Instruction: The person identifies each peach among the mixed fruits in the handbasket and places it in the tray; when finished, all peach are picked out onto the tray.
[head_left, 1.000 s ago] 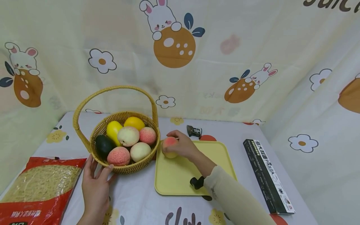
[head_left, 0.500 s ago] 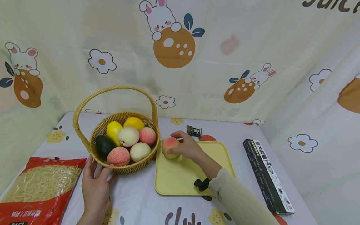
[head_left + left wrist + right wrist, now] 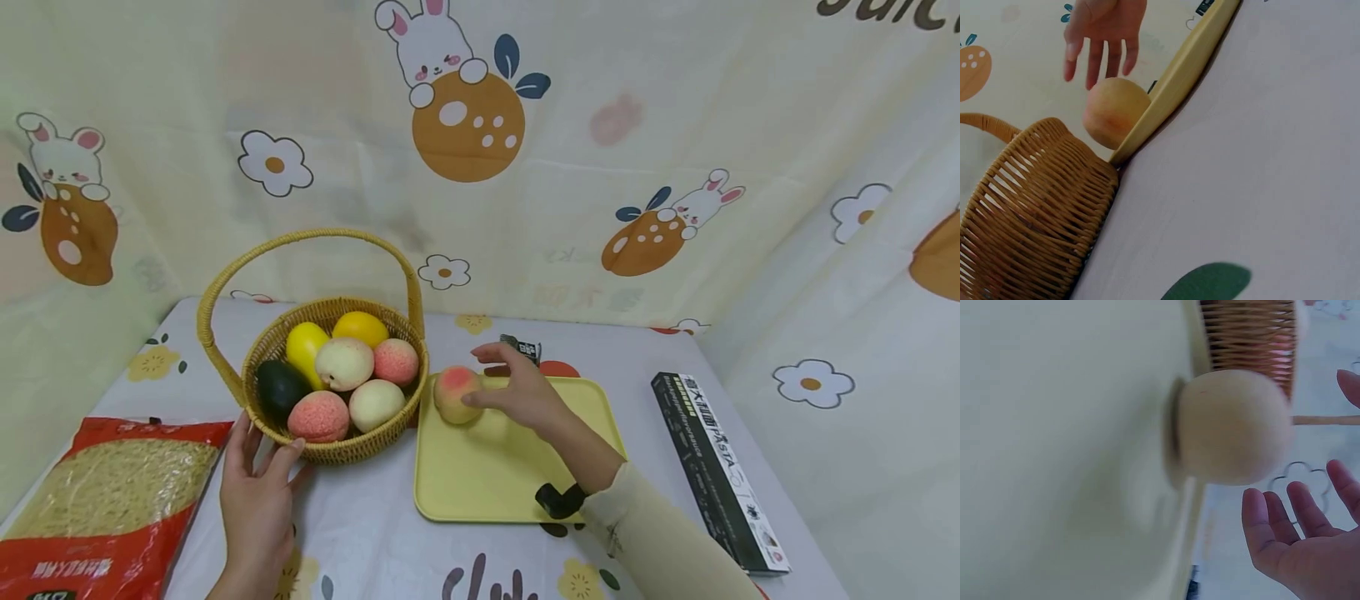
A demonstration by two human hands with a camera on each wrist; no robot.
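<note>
A peach (image 3: 457,394), pink on top and yellowish below, sits at the left end of the yellow tray (image 3: 480,492). My right hand (image 3: 521,392) is beside it with fingers spread and thumb apart from the forefinger. In the right wrist view a gap shows between the fingertips and the peach (image 3: 1235,428). My left hand (image 3: 258,492) rests against the near-left side of the wicker basket (image 3: 348,450), thumb at its rim. Inside the basket lie yellow fruits (image 3: 306,350), a dark green fruit (image 3: 281,390) and several pink and pale peaches (image 3: 318,417).
At the left lies a red bag of pale dry food (image 3: 112,492). A black pasta box (image 3: 716,467) is at the right, and a small black wrapped packet (image 3: 525,347) lies behind the tray. The basket's tall handle (image 3: 315,235) arches above the fruit. A printed curtain hangs behind.
My right hand has let go of the peach, opened its fingers and drawn back to the right. The peach stays on the tray. My left hand and the basket have not moved.
</note>
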